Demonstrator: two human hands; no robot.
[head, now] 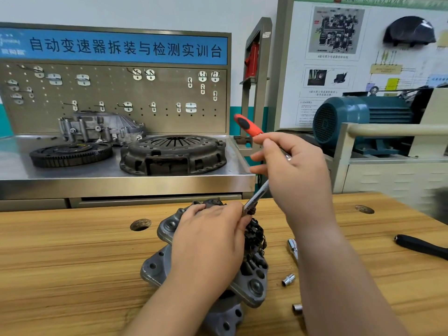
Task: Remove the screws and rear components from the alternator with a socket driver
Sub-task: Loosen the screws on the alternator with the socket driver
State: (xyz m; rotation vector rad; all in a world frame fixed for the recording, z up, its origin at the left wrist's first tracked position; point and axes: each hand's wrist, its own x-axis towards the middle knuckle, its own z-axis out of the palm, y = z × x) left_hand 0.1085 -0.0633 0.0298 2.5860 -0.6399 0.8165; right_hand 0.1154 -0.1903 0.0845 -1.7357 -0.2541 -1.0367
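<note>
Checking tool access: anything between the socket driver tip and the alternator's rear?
Nothing visible. The tip of the socket driver meets the alternator at its far edge, beside the fingertips of the left hand, which covers much of it.

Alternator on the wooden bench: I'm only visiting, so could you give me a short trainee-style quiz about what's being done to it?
1. True or false: the left hand holds the alternator down on the wooden bench.
2. The handle of the socket driver is: A blue; B red and black; C yellow.
3. Which hand grips the socket driver?
Key: 1 true; 2 B; 3 the right hand.
</note>
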